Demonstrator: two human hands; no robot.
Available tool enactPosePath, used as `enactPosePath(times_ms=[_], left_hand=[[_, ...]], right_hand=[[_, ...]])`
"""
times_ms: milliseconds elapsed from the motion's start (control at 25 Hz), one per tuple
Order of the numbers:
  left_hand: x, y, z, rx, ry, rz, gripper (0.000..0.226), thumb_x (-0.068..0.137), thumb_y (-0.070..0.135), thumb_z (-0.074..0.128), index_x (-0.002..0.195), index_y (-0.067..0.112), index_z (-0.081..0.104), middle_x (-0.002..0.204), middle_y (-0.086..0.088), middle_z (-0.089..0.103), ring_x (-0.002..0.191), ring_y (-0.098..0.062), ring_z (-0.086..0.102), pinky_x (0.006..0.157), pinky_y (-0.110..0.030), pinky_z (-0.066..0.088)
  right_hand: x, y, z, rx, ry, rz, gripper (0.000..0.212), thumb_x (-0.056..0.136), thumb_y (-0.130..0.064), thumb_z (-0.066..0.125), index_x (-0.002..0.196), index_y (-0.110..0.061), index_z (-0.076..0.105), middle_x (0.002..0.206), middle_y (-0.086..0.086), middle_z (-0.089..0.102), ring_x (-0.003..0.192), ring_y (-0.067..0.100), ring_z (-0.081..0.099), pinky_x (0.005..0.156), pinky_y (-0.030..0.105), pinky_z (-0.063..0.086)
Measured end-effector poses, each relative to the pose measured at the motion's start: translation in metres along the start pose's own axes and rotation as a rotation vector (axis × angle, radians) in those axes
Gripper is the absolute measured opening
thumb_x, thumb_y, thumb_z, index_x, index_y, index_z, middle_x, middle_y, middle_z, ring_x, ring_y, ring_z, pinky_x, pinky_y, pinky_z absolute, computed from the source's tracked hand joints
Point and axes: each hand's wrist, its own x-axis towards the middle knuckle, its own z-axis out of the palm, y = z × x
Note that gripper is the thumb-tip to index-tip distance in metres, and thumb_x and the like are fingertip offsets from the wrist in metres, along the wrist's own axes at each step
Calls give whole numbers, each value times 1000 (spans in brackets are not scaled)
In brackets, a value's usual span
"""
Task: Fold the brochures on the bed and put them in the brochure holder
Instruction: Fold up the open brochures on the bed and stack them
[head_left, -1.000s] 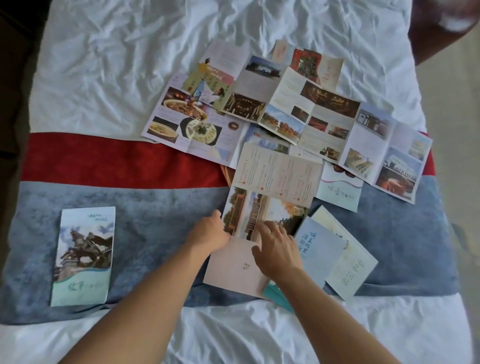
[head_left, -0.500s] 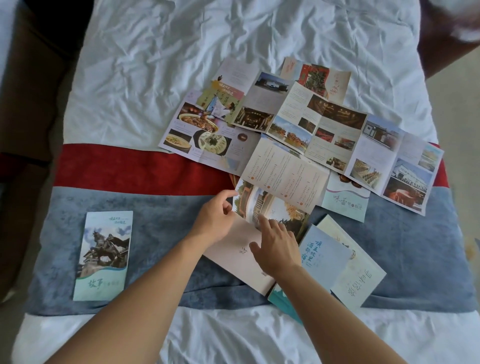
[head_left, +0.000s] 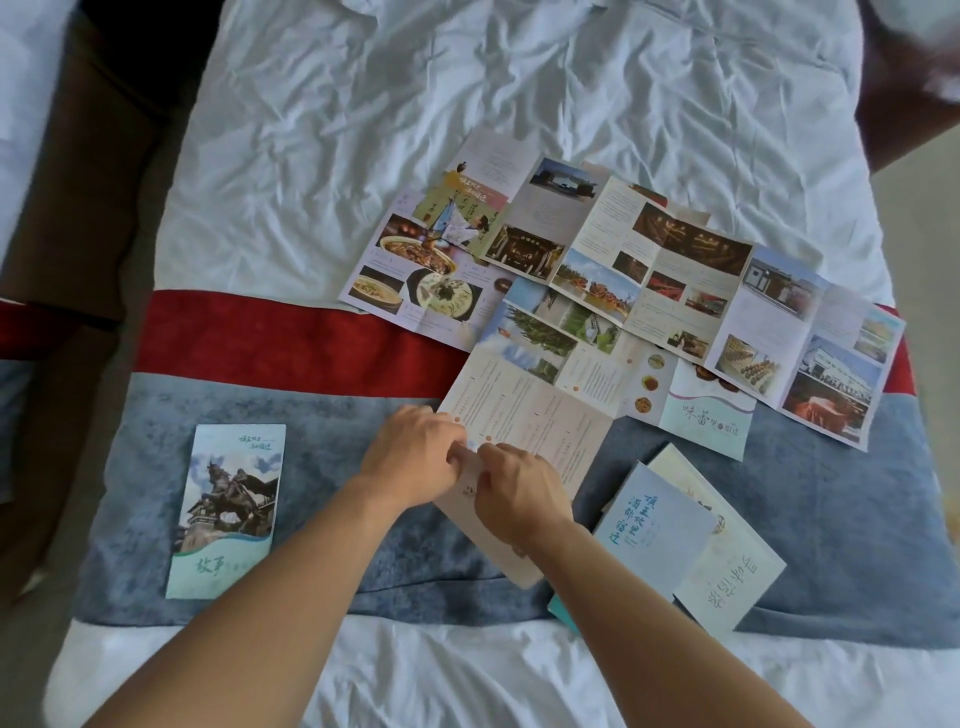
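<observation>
On the blue band, both hands (head_left: 415, 457) (head_left: 519, 493) now pinch the cream brochure (head_left: 530, 415), its photo panel folded under since.

Both hands meet over a pale brochure (head_left: 524, 415) on the bed (head_left: 363, 130): the left hand (head_left: 415, 457) and right hand (head_left: 519, 493) pinch its near fold with curled fingers (head_left: 462, 457). A folded brochure (head_left: 227, 512) lies far left on the blue runner (head_left: 831, 519); unfolded brochures (head_left: 675, 270) spread beyond.
</observation>
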Motion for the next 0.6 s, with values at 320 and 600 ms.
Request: enactPosePath(times_ms=[320, 600], left_hand=[[8, -22, 2, 23, -221, -236, 20, 82, 42, 56, 73, 25, 51, 89, 3, 67, 76, -19, 58, 65, -31, 44], [57, -25, 7, -12, 66, -126, 44, 86, 22, 64, 127, 16, 49, 124, -5, 52, 113, -27, 49, 89, -40, 46]], right_hand=[[15, 13, -7, -282, -28, 95, 34, 92, -50, 41, 99, -21, 57, 93, -2, 62, 83, 19, 56, 87, 39, 46], [46, 28, -15, -349, 180, 246, 22, 97, -26, 45, 113, -15, 55, 110, 5, 54, 104, 26, 51, 96, 40, 38]])
